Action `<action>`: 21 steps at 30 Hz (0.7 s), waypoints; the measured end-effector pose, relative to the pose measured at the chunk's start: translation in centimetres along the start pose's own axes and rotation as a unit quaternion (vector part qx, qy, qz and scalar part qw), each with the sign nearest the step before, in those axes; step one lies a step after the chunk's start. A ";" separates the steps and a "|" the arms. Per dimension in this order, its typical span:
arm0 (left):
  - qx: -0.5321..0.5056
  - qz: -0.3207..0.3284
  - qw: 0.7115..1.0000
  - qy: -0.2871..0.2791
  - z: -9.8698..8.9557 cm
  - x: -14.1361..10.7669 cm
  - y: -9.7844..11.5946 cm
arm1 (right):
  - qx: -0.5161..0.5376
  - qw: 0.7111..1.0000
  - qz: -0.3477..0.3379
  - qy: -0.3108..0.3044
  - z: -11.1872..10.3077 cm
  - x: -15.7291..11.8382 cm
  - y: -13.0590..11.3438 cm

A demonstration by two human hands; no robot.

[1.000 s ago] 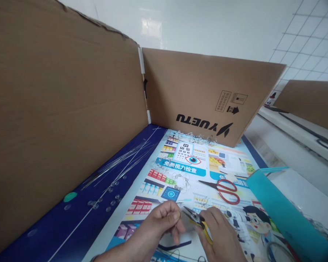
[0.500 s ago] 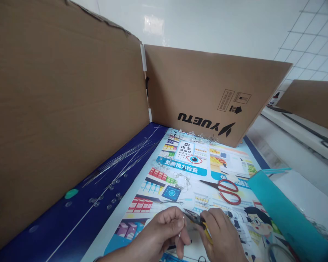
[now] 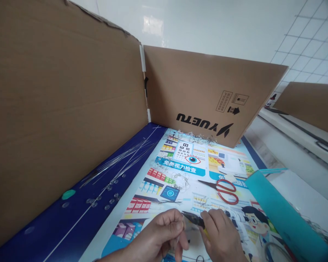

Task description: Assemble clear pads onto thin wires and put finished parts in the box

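Note:
My left hand (image 3: 166,233) is closed in a pinch around a thin piece of wire (image 3: 178,238), whose lower end sticks out below the thumb. In my right hand (image 3: 221,233) are pliers (image 3: 192,219) with dark pointed jaws and yellow handles, mostly covered by the fingers. The jaw tips are right beside the left fingertips, near the top of the wire. Whether the jaws grip the wire is too small to tell. Red-handled scissors (image 3: 226,192) lie on the printed mat (image 3: 155,203) just beyond the right hand.
Long straight wires (image 3: 117,160) and several clear beads (image 3: 109,196) lie on the blue surface at left, by a green disc (image 3: 68,194). Clear wire pieces (image 3: 198,138) line the foot of the cardboard panel (image 3: 202,91). A teal-sided box (image 3: 284,211) stands at right.
The pliers have tilted slightly and their jaws look closer together at the left fingertips. Both hands stay in nearly the same place. The whole view has shifted a little.

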State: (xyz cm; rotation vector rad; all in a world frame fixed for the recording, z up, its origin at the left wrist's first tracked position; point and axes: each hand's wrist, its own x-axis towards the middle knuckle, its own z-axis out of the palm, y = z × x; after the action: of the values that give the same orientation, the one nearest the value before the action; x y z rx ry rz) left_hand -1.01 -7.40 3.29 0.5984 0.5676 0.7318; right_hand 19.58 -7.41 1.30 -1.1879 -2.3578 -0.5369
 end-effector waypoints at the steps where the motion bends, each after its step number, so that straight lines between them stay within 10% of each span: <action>1: -0.004 0.002 1.000 -0.001 0.0 0.0 0.0 | -0.005 1.000 0.000 -0.003 0.0 0.0 0.0; 13: 0.126 0.032 0.991 0.014 -0.6 0.4 0.6 | 0.106 0.992 0.052 -0.037 -0.9 0.3 -0.1; 21: 0.264 0.069 0.962 0.021 -1.6 0.6 1.1 | 0.327 0.925 0.130 -0.144 -1.8 1.2 0.1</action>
State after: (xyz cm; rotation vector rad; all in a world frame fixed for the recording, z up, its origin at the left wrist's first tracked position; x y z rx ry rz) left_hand -2.16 -5.80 2.74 1.1286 0.7740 0.7257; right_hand 19.36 -7.51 3.42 -1.2641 -2.2587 0.5185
